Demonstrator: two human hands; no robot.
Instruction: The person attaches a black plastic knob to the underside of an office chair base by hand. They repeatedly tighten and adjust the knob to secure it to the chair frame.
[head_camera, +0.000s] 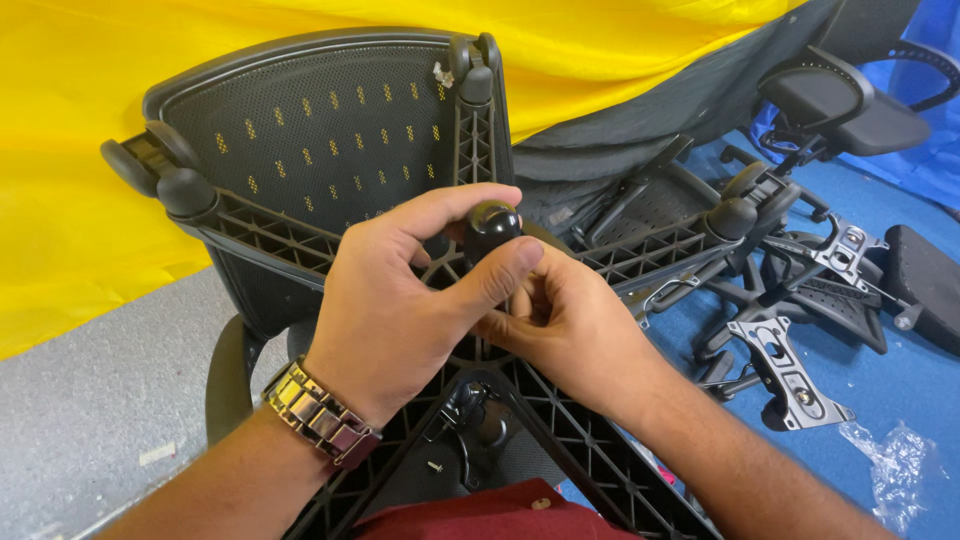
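Over the star base (560, 420), left hand (390, 310) and right hand (570, 320) both pinch the black cylinder (490, 228).

Glossy black knob (491, 222) above upturned star base (560, 420)

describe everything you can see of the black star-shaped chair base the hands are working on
The chair base is black, moulded plastic by the look, with ribbed lattice arms spreading from a central hub. It lies underside up, toward the camera. Black twin-wheel casters sit at the arm tips: one at the top, one at the left, one at the right. The left hand and right hand cover the hub, holding a rounded black part there.
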